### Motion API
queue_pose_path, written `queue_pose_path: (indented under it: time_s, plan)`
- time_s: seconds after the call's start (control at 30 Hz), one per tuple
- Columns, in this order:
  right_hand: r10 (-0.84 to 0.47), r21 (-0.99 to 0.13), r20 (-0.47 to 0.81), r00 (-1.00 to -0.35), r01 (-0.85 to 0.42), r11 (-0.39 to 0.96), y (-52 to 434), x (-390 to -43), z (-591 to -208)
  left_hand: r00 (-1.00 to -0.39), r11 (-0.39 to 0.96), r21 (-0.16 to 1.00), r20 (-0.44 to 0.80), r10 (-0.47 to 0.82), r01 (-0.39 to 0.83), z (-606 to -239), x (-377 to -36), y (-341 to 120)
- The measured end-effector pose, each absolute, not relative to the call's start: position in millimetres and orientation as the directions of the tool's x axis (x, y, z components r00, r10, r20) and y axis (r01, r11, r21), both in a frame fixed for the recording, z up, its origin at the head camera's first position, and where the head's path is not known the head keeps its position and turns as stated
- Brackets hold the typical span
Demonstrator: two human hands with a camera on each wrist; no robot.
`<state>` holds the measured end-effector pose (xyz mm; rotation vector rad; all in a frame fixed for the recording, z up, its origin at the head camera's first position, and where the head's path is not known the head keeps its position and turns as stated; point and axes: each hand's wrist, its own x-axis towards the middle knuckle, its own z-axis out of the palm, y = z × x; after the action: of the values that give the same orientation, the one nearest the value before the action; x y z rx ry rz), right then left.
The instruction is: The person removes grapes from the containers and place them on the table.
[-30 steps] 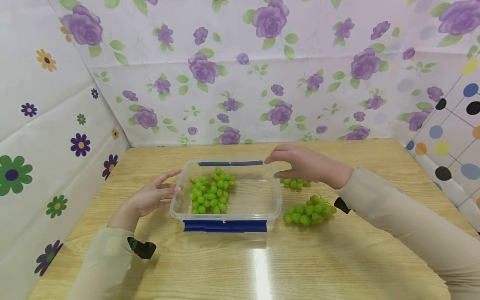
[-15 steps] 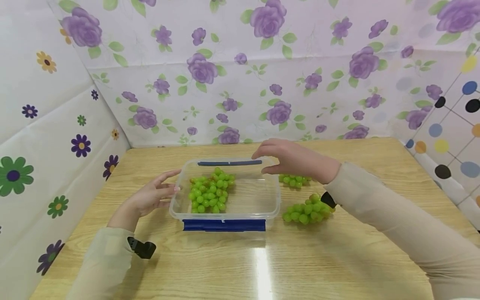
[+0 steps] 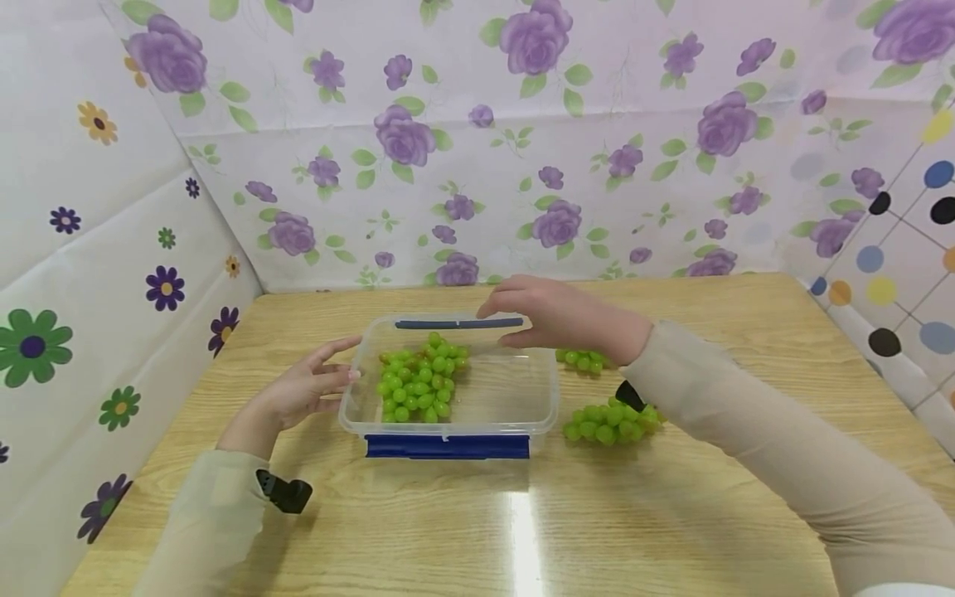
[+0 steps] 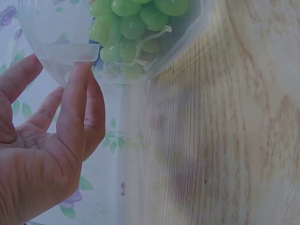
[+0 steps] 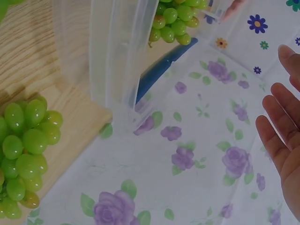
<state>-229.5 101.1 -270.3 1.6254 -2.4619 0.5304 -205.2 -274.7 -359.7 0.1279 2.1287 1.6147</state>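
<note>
Your right hand (image 3: pixel 555 317) has slid leftward along the far rim of the clear tub (image 3: pixel 448 431) since a second ago, its fingers straight and holding nothing, its grip apart above the blue far latch (image 3: pixel 457 323). Your left hand (image 3: pixel 298 394) rests open with fingertips touching the tub's left wall, steadying it on the bench (image 3: pixel 671 514). One grape bunch (image 3: pixel 418 381) lies inside the tub; two more (image 3: pixel 612 419) (image 3: pixel 582 358) lie just right of it, seemingly unloaded.
</note>
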Motion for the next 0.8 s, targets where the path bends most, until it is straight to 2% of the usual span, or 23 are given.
queue_pose_path:
  time_s: [0.57,0.8]
  plan:
    - [-0.907,-0.138,0.276,-0.319,-0.947,0.292,67.2,-232.5,-269.0,-0.888,0.33,0.923,-0.313,0.337,-0.199,-361.4,-206.1,-275.6]
    - [-0.915,-0.125,0.262,-0.308,-0.951,0.284,55.4,-233.3,-271.0,-0.889,0.316,0.926,-0.312,0.335,-0.206,-362.1,-207.4,-275.3]
